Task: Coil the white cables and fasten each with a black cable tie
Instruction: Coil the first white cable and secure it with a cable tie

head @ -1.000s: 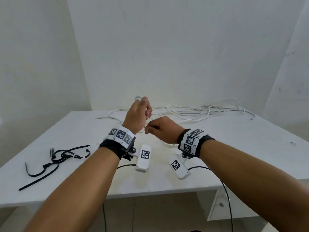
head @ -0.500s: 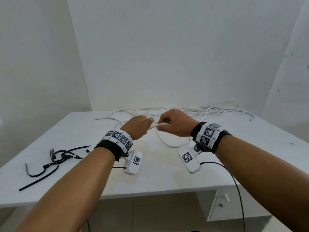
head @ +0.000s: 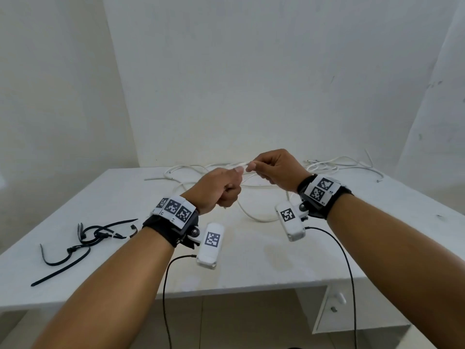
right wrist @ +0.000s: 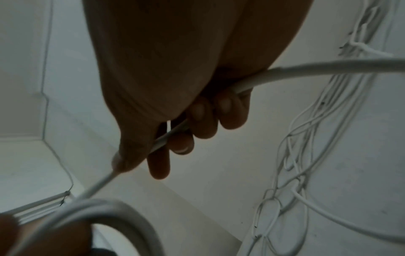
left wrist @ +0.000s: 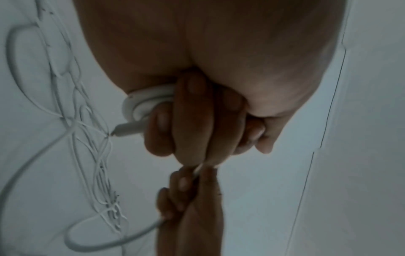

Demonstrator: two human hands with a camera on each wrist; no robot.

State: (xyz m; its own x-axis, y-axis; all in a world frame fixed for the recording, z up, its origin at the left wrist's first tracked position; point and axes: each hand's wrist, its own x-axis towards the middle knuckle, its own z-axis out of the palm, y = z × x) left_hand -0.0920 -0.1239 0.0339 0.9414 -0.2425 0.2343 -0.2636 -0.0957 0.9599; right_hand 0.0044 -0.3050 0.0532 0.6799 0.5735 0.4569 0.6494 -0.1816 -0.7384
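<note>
I am lifting both hands higher toward the centre of the head view than half a second ago, and drawing them slightly apart. My left hand (head: pixel 218 190) is curling its fingers (left wrist: pixel 192 110) around a small coil of white cable (left wrist: pixel 140 104). My right hand (head: pixel 274 170) is pinching the same cable's free run, which is now stretching taut between us. The loose cables (head: pixel 334 165) are lying at the table's (head: pixel 251 260) far edge; the black cable ties (head: pixel 85 238) are waiting at lower left. Another loop is likely coming next.
</note>
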